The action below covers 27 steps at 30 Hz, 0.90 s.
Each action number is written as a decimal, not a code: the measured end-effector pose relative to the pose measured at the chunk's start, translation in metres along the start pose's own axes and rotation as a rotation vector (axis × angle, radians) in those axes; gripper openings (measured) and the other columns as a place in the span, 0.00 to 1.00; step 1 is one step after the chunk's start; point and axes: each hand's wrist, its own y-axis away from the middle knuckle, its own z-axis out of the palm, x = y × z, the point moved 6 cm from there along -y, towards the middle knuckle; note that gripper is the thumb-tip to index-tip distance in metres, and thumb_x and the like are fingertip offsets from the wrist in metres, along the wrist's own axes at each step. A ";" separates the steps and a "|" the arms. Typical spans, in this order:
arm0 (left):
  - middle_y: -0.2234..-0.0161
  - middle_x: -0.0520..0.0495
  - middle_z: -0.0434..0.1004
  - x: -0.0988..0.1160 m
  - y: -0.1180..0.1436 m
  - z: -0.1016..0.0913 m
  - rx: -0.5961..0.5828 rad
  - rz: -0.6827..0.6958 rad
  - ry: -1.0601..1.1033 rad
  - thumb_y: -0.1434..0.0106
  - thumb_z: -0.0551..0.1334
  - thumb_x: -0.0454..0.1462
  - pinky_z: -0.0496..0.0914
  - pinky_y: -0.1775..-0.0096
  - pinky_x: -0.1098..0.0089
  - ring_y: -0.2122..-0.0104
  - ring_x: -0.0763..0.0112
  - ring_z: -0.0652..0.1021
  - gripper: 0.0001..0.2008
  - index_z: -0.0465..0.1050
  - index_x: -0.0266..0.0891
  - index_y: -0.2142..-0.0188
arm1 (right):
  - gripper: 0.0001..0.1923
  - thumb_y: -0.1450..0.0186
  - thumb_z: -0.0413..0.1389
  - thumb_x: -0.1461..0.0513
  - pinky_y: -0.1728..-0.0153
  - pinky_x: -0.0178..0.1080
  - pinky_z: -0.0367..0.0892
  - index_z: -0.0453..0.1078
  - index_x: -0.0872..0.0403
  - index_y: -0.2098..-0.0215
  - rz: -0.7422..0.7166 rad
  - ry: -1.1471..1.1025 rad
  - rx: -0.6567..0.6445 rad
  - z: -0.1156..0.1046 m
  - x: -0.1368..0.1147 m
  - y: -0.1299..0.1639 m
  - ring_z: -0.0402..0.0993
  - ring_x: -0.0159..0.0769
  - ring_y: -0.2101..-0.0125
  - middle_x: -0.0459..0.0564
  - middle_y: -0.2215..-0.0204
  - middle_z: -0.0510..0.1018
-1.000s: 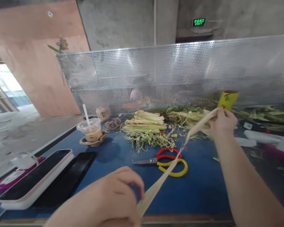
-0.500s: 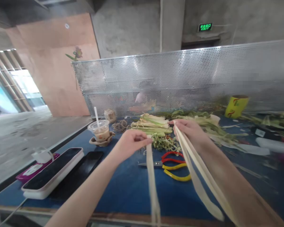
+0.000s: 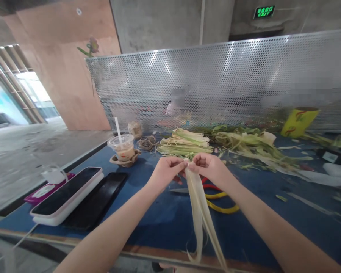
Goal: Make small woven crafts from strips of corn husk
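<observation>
pale husk strips (image 3: 195, 197) hang over the blue tabletop (image 3: 153, 223), their upper ends pinched in the fingertips of the left hand (image 3: 165, 173) and the right hand (image 3: 211, 167), close together. scissors (image 3: 223, 209) lie partly hidden behind the strips; farther back rest stacked husks (image 3: 184, 143) and, leftward, a lidded cup (image 3: 124, 151) with a straw (image 3: 118, 131).

Husk strips (image 3: 197, 197) in front of the metal-bladed scissors (image 3: 224, 209) look kinda papery, and the panel (image 3: 204, 72) behind the scissors is shiny perforated metal.
</observation>
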 end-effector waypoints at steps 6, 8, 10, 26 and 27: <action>0.80 0.49 0.73 0.004 0.003 0.003 -0.035 0.020 -0.011 0.47 0.62 0.44 0.69 0.82 0.78 0.80 0.76 0.73 0.14 0.74 0.34 0.73 | 0.17 0.53 0.63 0.55 0.83 0.32 0.62 0.58 0.53 0.79 0.021 0.036 0.058 -0.001 0.004 0.001 0.65 0.28 0.85 0.39 0.85 0.67; 0.80 0.50 0.72 0.005 0.004 0.004 -0.046 0.009 -0.016 0.48 0.63 0.44 0.69 0.82 0.79 0.80 0.77 0.73 0.13 0.73 0.34 0.75 | 0.17 0.52 0.62 0.55 0.87 0.31 0.59 0.58 0.53 0.79 0.030 0.068 0.059 -0.002 0.003 0.003 0.62 0.26 0.88 0.38 0.88 0.66; 0.80 0.50 0.72 0.004 0.004 0.004 -0.060 -0.022 -0.008 0.47 0.62 0.43 0.68 0.82 0.79 0.80 0.78 0.72 0.13 0.72 0.33 0.77 | 0.17 0.52 0.62 0.56 0.89 0.30 0.57 0.58 0.53 0.79 0.040 0.091 0.034 -0.001 0.002 0.004 0.60 0.25 0.90 0.37 0.89 0.65; 0.81 0.51 0.72 0.001 0.003 0.000 -0.038 -0.124 0.011 0.46 0.60 0.38 0.68 0.82 0.76 0.82 0.77 0.72 0.09 0.71 0.34 0.78 | 0.12 0.40 0.50 0.55 0.85 0.31 0.57 0.60 0.53 0.77 -0.007 0.104 -0.128 0.008 -0.001 0.007 0.57 0.25 0.87 0.39 0.86 0.62; 0.81 0.51 0.72 0.002 0.004 0.000 -0.034 -0.136 0.016 0.46 0.60 0.38 0.68 0.82 0.76 0.82 0.77 0.72 0.09 0.71 0.34 0.78 | 0.12 0.40 0.49 0.55 0.85 0.31 0.57 0.60 0.53 0.77 -0.008 0.103 -0.126 0.008 -0.001 0.007 0.57 0.25 0.87 0.39 0.86 0.62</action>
